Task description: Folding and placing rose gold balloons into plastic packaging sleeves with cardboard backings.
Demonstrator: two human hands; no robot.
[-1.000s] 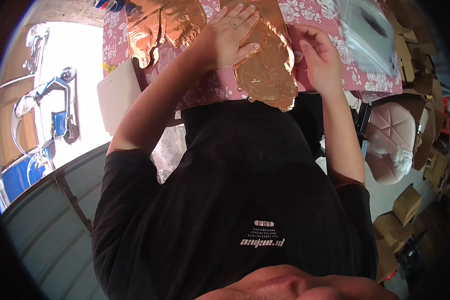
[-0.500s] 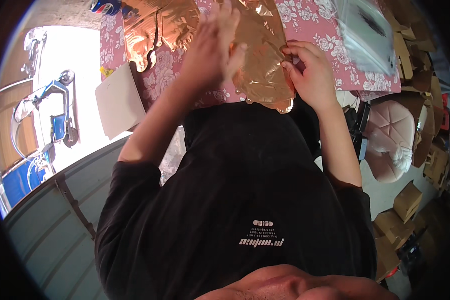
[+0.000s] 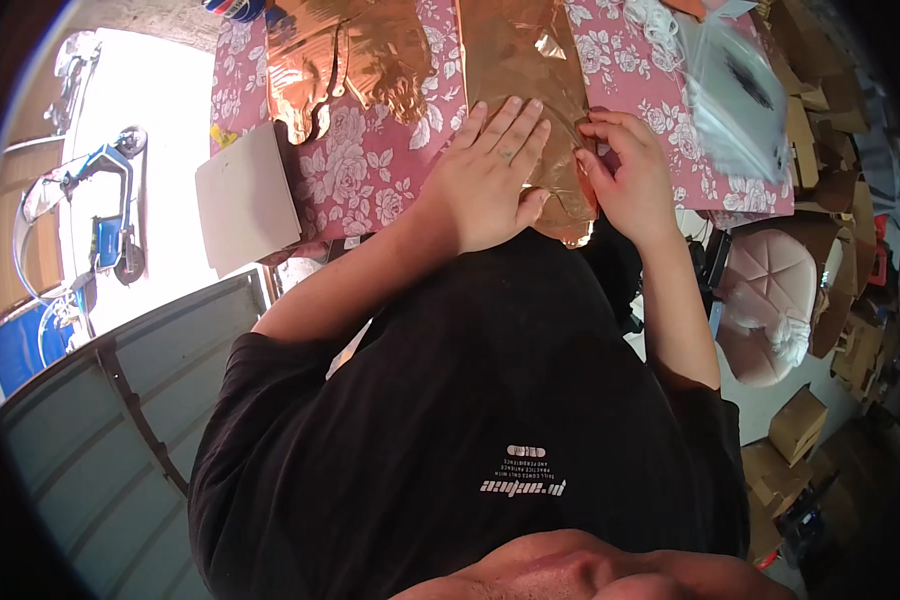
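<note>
- The left hand is lying flat and spread wide, palm down, on the foil sheet, fingers pointing away from the body toward the far side of the bench.
- The right hand is sitting just beside it, fingers curled narrow and pinching at the right edge of the foil (whether it is gripping a fold or only pressing the edge, I cannot tell).
- The foil is lying on the flowered cloth of the bench, directly ahead of the chest; its long axis is running away from the person, from the near bench edge up toward the top of the view. Its near end is hanging a little over the bench edge, below both hands.
- Both hands are touching the foil, the left on its middle, the right on its side, so the sheet is lying under and between them rather than off to either side.
- A second, crumpled foil piece is lying further left, well apart from the hands.
- A white board is resting at the left corner of the bench, and clear bags are lying to the right.
</note>
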